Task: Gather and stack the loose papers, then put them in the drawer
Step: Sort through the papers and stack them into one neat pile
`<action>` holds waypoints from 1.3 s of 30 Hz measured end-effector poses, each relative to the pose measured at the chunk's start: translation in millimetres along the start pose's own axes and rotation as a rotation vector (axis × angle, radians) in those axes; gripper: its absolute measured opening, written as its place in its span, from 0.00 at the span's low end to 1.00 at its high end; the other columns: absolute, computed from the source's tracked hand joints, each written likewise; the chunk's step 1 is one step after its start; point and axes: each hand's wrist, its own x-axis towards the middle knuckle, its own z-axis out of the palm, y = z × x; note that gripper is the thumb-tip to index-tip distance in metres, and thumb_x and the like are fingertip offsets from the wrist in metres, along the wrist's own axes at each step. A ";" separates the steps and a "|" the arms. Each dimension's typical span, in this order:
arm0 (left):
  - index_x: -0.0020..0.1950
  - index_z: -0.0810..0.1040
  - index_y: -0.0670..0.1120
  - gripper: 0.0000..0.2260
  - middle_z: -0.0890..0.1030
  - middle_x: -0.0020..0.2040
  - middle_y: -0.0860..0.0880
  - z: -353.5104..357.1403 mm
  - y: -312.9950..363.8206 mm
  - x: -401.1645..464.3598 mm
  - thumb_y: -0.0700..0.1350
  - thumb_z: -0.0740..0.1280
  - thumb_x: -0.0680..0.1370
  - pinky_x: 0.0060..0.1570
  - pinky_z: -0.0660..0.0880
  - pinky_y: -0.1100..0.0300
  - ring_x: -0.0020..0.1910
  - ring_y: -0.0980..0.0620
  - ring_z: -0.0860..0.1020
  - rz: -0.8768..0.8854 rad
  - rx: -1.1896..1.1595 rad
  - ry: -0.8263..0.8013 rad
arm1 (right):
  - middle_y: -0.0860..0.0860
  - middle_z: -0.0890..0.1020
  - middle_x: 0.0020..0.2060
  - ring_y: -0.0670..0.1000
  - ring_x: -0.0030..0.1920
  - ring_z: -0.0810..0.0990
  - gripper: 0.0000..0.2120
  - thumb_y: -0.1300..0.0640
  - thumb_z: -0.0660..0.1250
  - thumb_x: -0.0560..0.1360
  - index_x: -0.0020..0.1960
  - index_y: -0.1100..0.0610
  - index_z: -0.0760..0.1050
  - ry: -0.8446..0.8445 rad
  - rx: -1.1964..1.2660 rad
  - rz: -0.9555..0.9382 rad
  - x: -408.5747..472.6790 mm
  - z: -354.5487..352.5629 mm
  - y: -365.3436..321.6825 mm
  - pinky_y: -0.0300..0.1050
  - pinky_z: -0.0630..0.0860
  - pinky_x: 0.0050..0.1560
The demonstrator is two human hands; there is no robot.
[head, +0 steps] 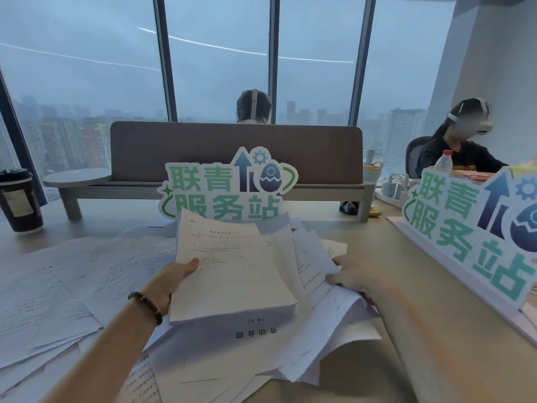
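Observation:
A thick stack of printed papers [232,274] is lifted a little above the desk, its left edge gripped by my left hand [171,282], thumb on top. My right hand [350,274] grips several loose sheets [312,257] at the stack's right side. More loose sheets [66,286] lie spread over the desk to the left, and others [261,353] sit in a messy pile under the stack. No drawer is in view.
A green-lettered sign [226,190] stands just behind the papers, and a second one [476,228] on the right. A dark coffee cup [19,200] stands far left. A grey divider with a shelf [235,152] crosses the back. Two people sit beyond.

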 end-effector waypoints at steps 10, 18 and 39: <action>0.52 0.78 0.42 0.06 0.84 0.46 0.41 2.4 1.6 -4.4 0.41 0.63 0.81 0.34 0.81 0.51 0.44 0.40 0.82 -0.023 -0.023 -0.052 | 0.54 0.85 0.52 0.55 0.53 0.84 0.17 0.43 0.67 0.78 0.56 0.56 0.77 -0.116 -0.001 0.088 -2.7 -2.1 0.5 0.55 0.77 0.63; 0.57 0.80 0.39 0.10 0.84 0.52 0.37 2.6 -1.0 -9.1 0.39 0.68 0.77 0.49 0.81 0.43 0.49 0.36 0.83 -0.007 0.062 -0.132 | 0.55 0.87 0.45 0.57 0.46 0.87 0.21 0.42 0.65 0.79 0.50 0.60 0.83 0.033 0.241 0.099 -0.7 1.5 0.7 0.56 0.80 0.58; 0.58 0.78 0.38 0.08 0.84 0.52 0.38 9.1 -9.1 -7.8 0.39 0.64 0.81 0.50 0.78 0.45 0.51 0.37 0.81 -0.064 0.134 -0.158 | 0.61 0.86 0.49 0.59 0.42 0.86 0.17 0.51 0.72 0.76 0.58 0.62 0.79 -0.162 0.571 -0.061 -8.6 -1.8 -20.7 0.52 0.83 0.43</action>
